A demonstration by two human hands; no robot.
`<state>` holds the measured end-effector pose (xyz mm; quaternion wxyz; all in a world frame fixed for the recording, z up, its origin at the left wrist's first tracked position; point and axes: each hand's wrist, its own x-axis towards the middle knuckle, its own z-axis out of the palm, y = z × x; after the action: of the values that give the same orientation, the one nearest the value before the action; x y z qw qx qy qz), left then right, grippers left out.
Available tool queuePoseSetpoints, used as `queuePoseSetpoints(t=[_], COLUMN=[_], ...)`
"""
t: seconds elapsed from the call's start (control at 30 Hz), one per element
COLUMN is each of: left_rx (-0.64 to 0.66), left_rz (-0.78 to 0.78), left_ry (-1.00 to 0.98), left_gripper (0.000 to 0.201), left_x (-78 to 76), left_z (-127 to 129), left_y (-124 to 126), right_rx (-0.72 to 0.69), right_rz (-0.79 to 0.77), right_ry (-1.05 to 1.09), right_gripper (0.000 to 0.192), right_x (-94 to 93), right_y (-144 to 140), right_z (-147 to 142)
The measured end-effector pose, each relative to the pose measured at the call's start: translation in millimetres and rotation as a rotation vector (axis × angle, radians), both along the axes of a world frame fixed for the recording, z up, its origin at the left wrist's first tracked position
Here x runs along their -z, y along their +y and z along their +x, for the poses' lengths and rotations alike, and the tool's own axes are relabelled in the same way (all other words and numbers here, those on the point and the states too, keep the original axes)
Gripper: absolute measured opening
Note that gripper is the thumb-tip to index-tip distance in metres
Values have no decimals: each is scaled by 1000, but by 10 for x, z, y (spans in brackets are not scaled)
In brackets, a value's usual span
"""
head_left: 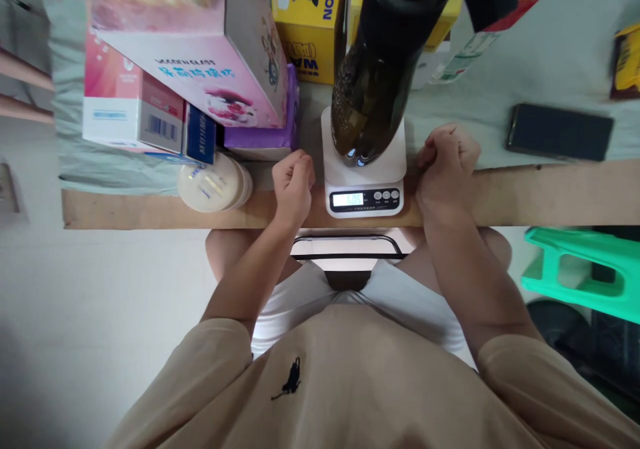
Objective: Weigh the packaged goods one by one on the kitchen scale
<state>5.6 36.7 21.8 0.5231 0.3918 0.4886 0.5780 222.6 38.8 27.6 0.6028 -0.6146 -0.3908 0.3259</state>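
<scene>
A dark glass bottle [373, 95] stands on a white digital kitchen scale [365, 174], its neck reaching toward the camera. The scale's display is lit, but its digits are too blurred to read surely. My left hand [294, 185] rests in a loose fist on the table edge, just left of the scale and not touching it. To the right of the scale, my right hand [447, 159] is also curled into a fist on the table. Nothing shows in either hand. A round tub with a pale lid [210, 183] sits left of my left hand.
Pink boxes [195, 69], a purple box [260, 141] and yellow boxes [310, 29] crowd the left and back. A black phone [560, 132] lies at the right, with a yellow packet [627, 62] beyond it. Below the wooden edge [550, 192] is a green stool [590, 269].
</scene>
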Motion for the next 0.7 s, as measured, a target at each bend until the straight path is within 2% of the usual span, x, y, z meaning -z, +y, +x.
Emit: queuePoseSetpoints(t=[0.3, 0.37, 0.43, 0.47, 0.53, 0.63, 0.7], left_rx=[25, 28, 14, 5, -14, -8, 26], left_rz=[58, 88, 117, 130, 158, 186, 194], left_ry=[11, 19, 44, 60, 90, 123, 145], left_gripper=[62, 64, 63, 61, 60, 61, 61], left_x=[26, 28, 13, 1, -29, -66, -81], left_z=[-31, -47, -65, -73, -88, -103, -103], left_y=[-26, -22, -12, -6, 2, -2, -8], right_rx=[17, -32, -168, -254, -416, -580, -648], right_rz=[58, 158, 320, 389, 447, 385, 352], right_ry=[-34, -155, -289, -333, -348, -291, -249], right_gripper=[19, 20, 18, 22, 48, 85, 97], right_x=[25, -9, -73, -111, -187, -256, -257], right_y=[26, 12, 9, 17, 56, 163, 241], right_z=[23, 15, -23, -54, -132, -245, -295])
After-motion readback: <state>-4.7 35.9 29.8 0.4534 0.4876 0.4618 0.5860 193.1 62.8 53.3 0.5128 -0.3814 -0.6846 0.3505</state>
